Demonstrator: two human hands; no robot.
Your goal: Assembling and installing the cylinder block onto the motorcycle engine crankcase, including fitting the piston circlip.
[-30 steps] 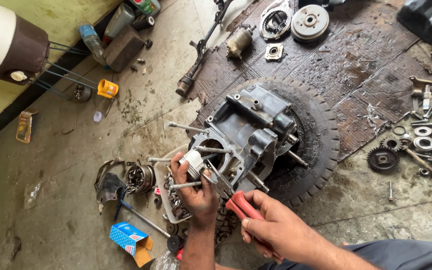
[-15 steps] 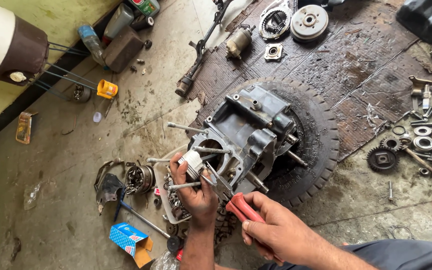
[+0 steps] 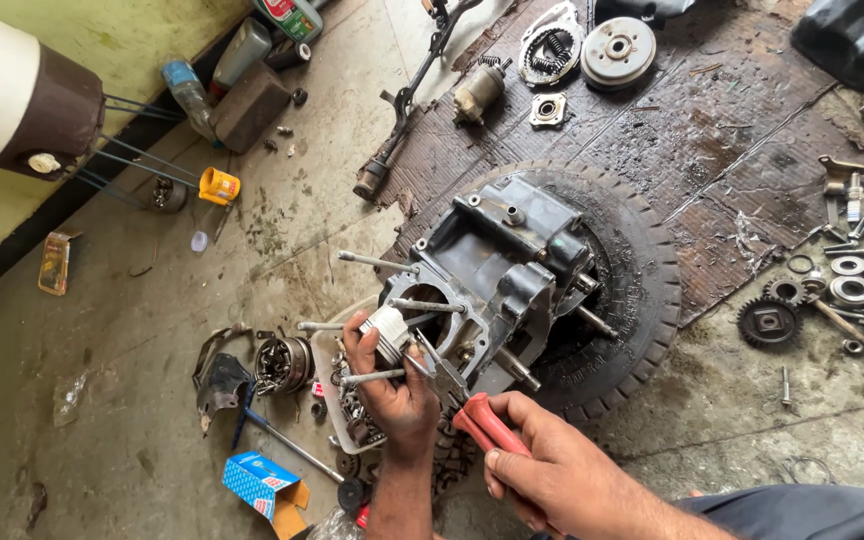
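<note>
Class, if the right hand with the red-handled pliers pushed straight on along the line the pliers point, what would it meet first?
Probably the silvery ribbed piston held by the left hand, just ahead of the right hand; depth is unclear.

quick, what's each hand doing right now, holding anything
Left hand: closed around the piston at the engine case.
Right hand: closed on the red-handled pliers, jaws pointed at the piston.

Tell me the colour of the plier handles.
Red, on the pliers in the right hand; head view.
</note>
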